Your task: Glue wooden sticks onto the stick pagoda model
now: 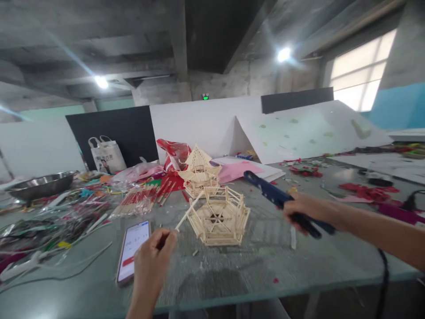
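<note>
My left hand (pixel 156 252) pinches the lower end of a thin pale wooden stick (pixel 189 212), which slants up to the right. The stick's far end is at the upper left of an open, many-sided frame of sticks (pixel 219 221) standing on the table. My right hand (pixel 297 212) is closed around a dark blue two-armed tool (pixel 268 190) that points up and left, its tip off to the right of the frame and apart from it. Behind the frame stands a pale tiered stick model with a pointed roof (pixel 198 166).
A phone (pixel 133 250) lies beside my left hand. Bundled red and pale sticks (pixel 142 197), tangled strips and a metal bowl (pixel 43 184) are at the left. Red scraps (pixel 367 192) lie at the right. A black cable (pixel 383 279) hangs over the table's front edge.
</note>
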Tool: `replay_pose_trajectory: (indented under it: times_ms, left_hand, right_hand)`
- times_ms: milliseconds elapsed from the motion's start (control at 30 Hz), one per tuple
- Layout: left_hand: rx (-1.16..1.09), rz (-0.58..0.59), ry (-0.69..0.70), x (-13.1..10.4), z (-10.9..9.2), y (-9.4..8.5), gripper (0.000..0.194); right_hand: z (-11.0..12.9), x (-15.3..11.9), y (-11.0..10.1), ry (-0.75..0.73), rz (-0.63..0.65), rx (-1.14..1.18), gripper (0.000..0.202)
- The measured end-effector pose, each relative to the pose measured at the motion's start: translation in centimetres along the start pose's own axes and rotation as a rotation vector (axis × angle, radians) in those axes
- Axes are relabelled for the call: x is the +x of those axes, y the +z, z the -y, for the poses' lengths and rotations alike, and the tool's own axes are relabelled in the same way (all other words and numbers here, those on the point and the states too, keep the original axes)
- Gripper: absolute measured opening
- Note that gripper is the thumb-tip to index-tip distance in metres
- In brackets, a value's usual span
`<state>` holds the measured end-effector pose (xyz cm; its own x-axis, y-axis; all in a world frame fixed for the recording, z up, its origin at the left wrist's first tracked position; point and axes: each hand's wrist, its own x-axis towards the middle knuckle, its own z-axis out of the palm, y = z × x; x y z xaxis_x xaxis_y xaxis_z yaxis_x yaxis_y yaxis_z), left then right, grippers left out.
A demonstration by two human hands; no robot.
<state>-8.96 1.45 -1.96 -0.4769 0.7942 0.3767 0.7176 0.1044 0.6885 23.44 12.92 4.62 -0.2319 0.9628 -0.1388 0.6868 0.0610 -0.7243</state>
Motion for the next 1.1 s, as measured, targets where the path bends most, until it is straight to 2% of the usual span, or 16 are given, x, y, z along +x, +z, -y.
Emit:
replay_pose_trajectory:
  times_ms: [67, 133, 167, 200, 267, 400, 467, 600, 700, 867, 1100]
  left_hand:
    - [0.043, -0.005, 0.015, -0.5, -0.4, 0.0, 0.03]
    - [0.092, -0.03, 0.042, -1.1, -0.6, -0.2, 0.028]
    - [0.112, -0.058, 0.055, -1.4, -0.6, -0.4, 0.027]
    - [0.124, -0.089, 0.069, -1.6, -0.4, -0.6, 0.026]
    - [0.138, -0.14, 0.096, -2.1, 0.4, -1.0, 0.023]
    - [0.197, -0.244, 0.14, -2.2, 2.3, -1.8, 0.018]
    - [0.214, -0.279, 0.158, -2.1, 3.0, -2.0, 0.018]
    - [0.233, -0.274, 0.171, -1.7, 3.8, -2.0, 0.017]
    - [0.244, -0.281, 0.152, -1.5, 4.4, -1.6, 0.014]
    - [0.204, -0.269, 0.14, -1.1, 5.2, -0.7, 0.013]
    - [0.168, -0.286, 0.185, -0.9, 4.4, 0.3, 0.016]
  right_hand:
    - [-0.3, -3.6, 2.3, 0.096, 0.282, 0.196, 0.011]
    - [0.3, -6.7, 5.4, 0.145, 0.452, 0.295, 0.023]
    - [0.8, -7.8, 7.1, 0.162, 0.542, 0.275, 0.028]
    - [1.4, -8.5, 8.7, 0.186, 0.582, 0.219, 0.029]
    - [2.8, -8.9, 11.6, 0.142, 0.592, 0.146, 0.027]
    - [5.5, -7.1, 15.1, -0.097, 0.542, 0.062, 0.019]
    - [6.7, -6.1, 15.8, -0.159, 0.547, 0.014, 0.021]
    - [8.7, -5.5, 16.0, -0.126, 0.539, -0.083, 0.025]
    - [9.5, -5.5, 16.0, -0.17, 0.497, -0.116, 0.022]
    - [9.1, -5.2, 16.5, -0.214, 0.418, -0.159, 0.02]
    - [7.3, -4.2, 16.3, -0.249, 0.477, -0.125, 0.026]
